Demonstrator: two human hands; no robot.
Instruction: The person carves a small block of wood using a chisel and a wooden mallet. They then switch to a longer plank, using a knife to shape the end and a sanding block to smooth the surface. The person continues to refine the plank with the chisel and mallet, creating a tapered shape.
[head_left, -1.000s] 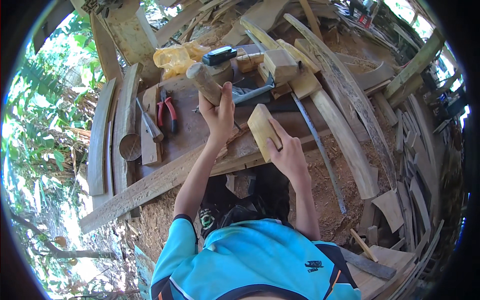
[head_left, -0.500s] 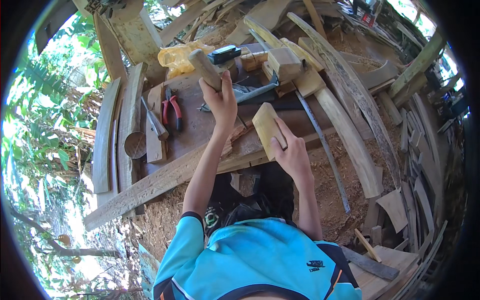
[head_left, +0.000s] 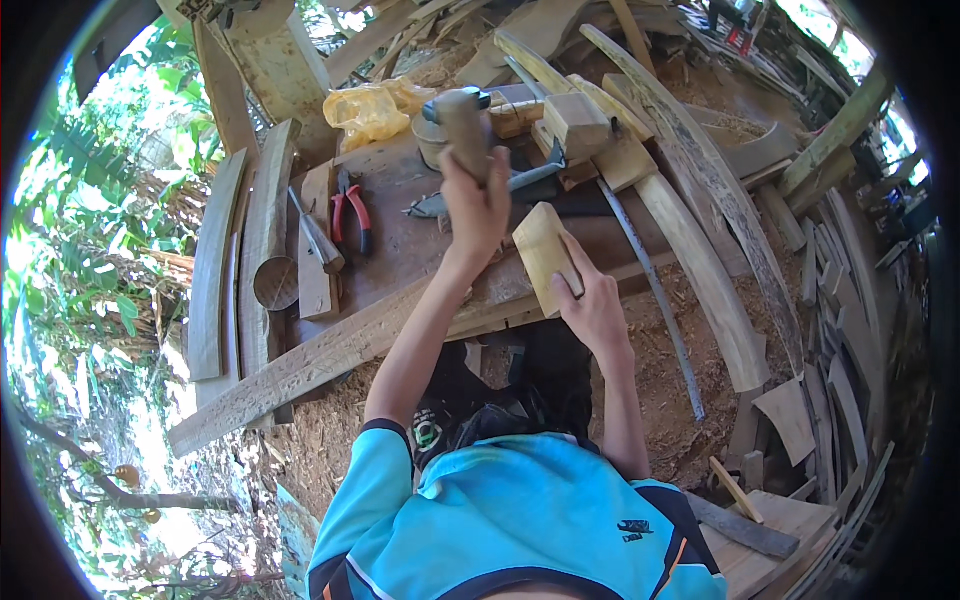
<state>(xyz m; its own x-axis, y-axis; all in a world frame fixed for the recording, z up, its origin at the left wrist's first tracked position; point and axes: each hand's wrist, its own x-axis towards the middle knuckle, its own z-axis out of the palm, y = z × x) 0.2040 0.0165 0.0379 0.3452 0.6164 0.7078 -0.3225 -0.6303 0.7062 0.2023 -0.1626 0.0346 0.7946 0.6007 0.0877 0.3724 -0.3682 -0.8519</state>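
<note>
My left hand (head_left: 476, 208) is closed around a thick, rounded wooden piece (head_left: 461, 122), held up over the workbench. Its top is smeared by motion, and its lower end is hidden in my fist. To the right, my right hand (head_left: 598, 308) grips a pale, flat wooden block (head_left: 542, 255) with bevelled upper corners, my thumb on its near face and my fingers along its right edge. The block is tilted, above the bench's near edge. The two wooden pieces are apart.
On the workbench (head_left: 385, 230) lie red-handled pliers (head_left: 352, 212), a slim tool with a tapered handle (head_left: 318, 235), a yellow plastic bag (head_left: 370, 112) and a clamp-like metal bar (head_left: 535, 178). Long curved timbers (head_left: 700, 280) lean at the right. A long plank (head_left: 300, 385) edges the front.
My left hand has swung the rounded wooden piece to the right, nearer the block, and it is now more upright. My right hand and the block have shifted only slightly.
</note>
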